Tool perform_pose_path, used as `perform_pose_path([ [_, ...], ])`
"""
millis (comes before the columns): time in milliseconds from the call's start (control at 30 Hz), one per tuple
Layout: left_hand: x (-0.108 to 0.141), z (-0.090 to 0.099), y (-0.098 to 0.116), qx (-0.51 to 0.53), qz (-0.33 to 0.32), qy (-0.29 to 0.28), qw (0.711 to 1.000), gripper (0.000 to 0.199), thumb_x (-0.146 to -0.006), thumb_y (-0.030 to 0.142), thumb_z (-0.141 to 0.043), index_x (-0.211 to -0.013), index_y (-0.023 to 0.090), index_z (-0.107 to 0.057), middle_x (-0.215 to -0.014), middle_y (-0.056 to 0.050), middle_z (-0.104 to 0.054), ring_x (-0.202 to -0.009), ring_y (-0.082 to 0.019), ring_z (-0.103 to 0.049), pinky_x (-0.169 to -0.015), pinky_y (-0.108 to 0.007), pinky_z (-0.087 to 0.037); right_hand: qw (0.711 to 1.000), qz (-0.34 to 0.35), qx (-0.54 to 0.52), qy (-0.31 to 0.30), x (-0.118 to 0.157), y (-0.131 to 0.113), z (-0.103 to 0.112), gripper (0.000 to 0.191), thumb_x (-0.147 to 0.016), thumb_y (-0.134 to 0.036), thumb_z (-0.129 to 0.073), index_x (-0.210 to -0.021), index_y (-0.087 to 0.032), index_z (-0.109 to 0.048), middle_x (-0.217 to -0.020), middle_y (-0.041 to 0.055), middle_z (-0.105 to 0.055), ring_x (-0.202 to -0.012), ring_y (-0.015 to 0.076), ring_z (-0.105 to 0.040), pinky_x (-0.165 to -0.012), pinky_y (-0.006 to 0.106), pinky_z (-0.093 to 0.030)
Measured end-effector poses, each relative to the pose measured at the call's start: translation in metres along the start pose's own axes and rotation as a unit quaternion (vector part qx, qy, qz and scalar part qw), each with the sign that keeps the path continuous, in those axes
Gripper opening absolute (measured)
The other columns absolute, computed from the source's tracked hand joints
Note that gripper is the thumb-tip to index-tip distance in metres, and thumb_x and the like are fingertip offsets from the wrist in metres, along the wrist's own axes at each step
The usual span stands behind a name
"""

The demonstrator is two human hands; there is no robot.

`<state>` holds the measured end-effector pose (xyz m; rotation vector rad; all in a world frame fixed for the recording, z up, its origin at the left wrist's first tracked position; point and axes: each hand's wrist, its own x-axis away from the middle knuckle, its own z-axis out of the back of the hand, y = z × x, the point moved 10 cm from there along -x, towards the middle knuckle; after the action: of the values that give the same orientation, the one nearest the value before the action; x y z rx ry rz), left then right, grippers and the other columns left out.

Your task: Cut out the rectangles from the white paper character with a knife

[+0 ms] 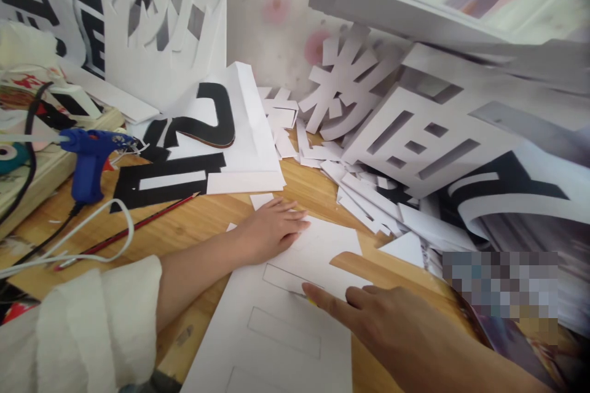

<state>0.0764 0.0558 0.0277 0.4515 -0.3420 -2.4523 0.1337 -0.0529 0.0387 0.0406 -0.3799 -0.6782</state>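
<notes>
White sheet (271, 296): is lying on the wooden table (221, 212), under both hands, showing pencilled rectangles (284, 331).
Left hand (271, 230): is resting flat on the sheet's far part, fingers stretched out and gripping nothing.
Right hand (378, 313): is pinching a slim tool (297, 293), forefinger extended along it; most of the tool is hiding beneath the hand, so its kind is hard to tell.
Tool tip: is meeting the sheet near the lower line of the farthest rectangle.
Slip risk: the near end is lying unpressed, so a sideways pull could be swivelling the paper and sending the tip off its line.
Finger risk: the left hand is resting just beyond that rectangle; an overshooting stroke could be catching it.
Glue-gun side: a white cord (131, 227) is looping over a red pencil (161, 212); a snagging sleeve could be dragging both.
</notes>
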Motion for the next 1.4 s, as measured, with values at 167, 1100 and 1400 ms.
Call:
perform_pose_path([
  [167,0.0,0.0,0.0,-0.004,0.002,-0.005,1.0,0.031,-0.09,0.017,-0.045,-0.117,0.02,-0.058,-0.13,-0.003,-0.053,-0.126,-0.023,-0.042,-0.105,-0.044,-0.03,1.0,0.009,0.012,-0.004,0.005,0.0,-0.001,0.093,-0.055,-0.01,-0.05,-0.141,-0.017,-0.015,-0.071,-0.0011,-0.06,-0.048,0.014,-0.051,-0.044,0.031,-0.014],
  [1100,0.002,0.001,0.001,-0.023,-0.02,0.024,0.999,0.03,-0.09,0.019,-0.044,-0.116,0.019,-0.059,-0.129,-0.002,-0.054,-0.124,-0.024,-0.044,-0.104,-0.044,-0.03,0.998,0.006,0.05,-0.031,0.026,0.009,-0.005,0.095,-0.044,-0.003,-0.046,-0.136,-0.019,-0.032,-0.062,-0.0023,-0.059,-0.043,0.0172,-0.053,-0.043,0.033,-0.008],
  [1400,0.002,-0.001,0.002,-0.025,-0.015,0.015,0.999,0.031,-0.091,0.019,-0.043,-0.117,0.019,-0.059,-0.13,-0.002,-0.053,-0.125,-0.023,-0.043,-0.105,-0.043,-0.03,0.997,-0.007,0.061,-0.036,0.03,0.012,-0.004,0.093,-0.047,-0.004,-0.049,-0.136,-0.024,-0.033,-0.066,-0.0016,-0.062,-0.045,0.0183,-0.056,-0.042,0.033,-0.009],
])
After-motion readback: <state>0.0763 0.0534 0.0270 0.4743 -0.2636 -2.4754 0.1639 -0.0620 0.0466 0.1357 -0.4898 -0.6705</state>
